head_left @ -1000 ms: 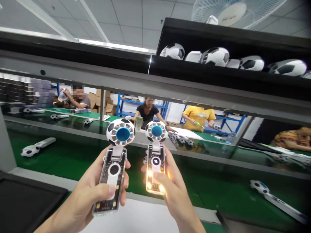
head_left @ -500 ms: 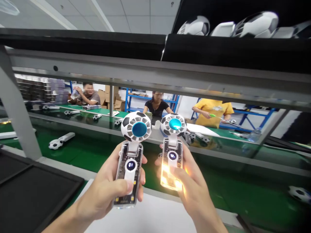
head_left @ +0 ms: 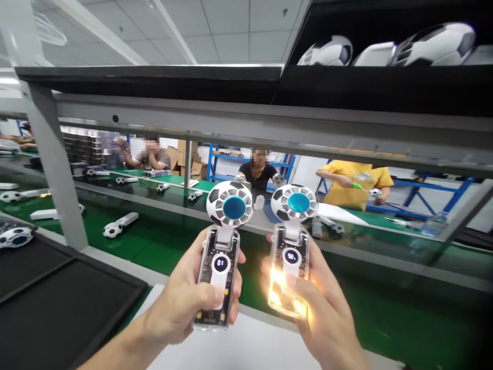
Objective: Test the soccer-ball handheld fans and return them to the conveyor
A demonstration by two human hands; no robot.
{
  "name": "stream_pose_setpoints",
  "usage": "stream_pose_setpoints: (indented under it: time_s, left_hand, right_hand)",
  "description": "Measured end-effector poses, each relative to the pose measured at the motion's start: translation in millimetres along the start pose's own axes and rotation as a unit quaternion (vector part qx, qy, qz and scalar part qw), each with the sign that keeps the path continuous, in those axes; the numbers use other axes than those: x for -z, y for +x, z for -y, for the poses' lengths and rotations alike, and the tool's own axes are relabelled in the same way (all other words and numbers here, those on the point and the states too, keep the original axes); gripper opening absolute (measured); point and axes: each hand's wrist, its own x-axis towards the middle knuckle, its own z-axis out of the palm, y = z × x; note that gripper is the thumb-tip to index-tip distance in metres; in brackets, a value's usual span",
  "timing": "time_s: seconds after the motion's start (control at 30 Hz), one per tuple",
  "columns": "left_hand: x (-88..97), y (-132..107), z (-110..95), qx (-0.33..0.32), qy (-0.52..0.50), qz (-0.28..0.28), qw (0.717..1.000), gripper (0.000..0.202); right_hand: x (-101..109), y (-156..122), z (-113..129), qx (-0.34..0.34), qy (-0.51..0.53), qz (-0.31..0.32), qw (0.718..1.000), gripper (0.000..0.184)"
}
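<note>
L soccer-ball handheld fan (head_left: 224, 244) & R soccer-ball handheld fan (head_left: 291, 244): both held up side by side, apart, heads up, in front of green conveyor belt (head_left: 389, 298). Each has ball-pattern vented head w/ blue hub, white hinge, clear handle w/ circuitry showing.

L hand (head_left: 183, 308) closed round L fan's handle, thumb pressed on white strip below round display, fingertips wrapping far side; display reads "01", yellow LED squares look unlit. R hand (head_left: 325, 303) likewise closed round R fan's handle, thumb on its front; display reads "92", lower handle glowing warm yellow-orange, glare hiding some detail.

Below hands: white sheet (head_left: 234, 349). To L, black tray (head_left: 73, 308), near grey frame post (head_left: 57, 169). On belt just past post, another soccer-ball fan (head_left: 115, 227), lying flat; more farther L.

Overhead: black shelf (head_left: 162, 79); bigger-looking ball heads (head_left: 439, 46) on it, upper R.

Bkgd, across belt: co-worker in yellow shirt (head_left: 356, 182) w/ green-handled tool (head_left: 361, 187) & small ball fan (head_left: 375, 193); co-worker in black top (head_left: 256, 174), partly behind fan heads; co-worker in grey-brown shirt (head_left: 159, 160) near cardboard boxes (head_left: 192, 159). Clear bottle (head_left: 434, 224) far R.
</note>
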Motion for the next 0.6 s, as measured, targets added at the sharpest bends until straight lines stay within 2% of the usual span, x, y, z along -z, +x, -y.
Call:
stream_pose_setpoints:
  time_s: [0.3,0.4,0.6]
  left_hand:
    - [-0.7,-5.0,-4.4,0.013,0.009,0.023,1.000,0.052]
    - [-0.1,-5.7,-4.2,0.014,0.013,0.028,0.999,0.055]
    - [-2.9,-4.9,-2.5,0.020,-0.003,0.010,1.000,0.045]
  right_hand:
    - [-2.0,-0.9,-14.0,0.030,0.014,0.052,0.998,0.071]
    - [-1.0,-1.2,-15.8,0.029,0.013,0.046,0.998,0.071]
    - [-3.2,-1.5,-19.0,0.024,0.004,0.040,0.999,0.067]
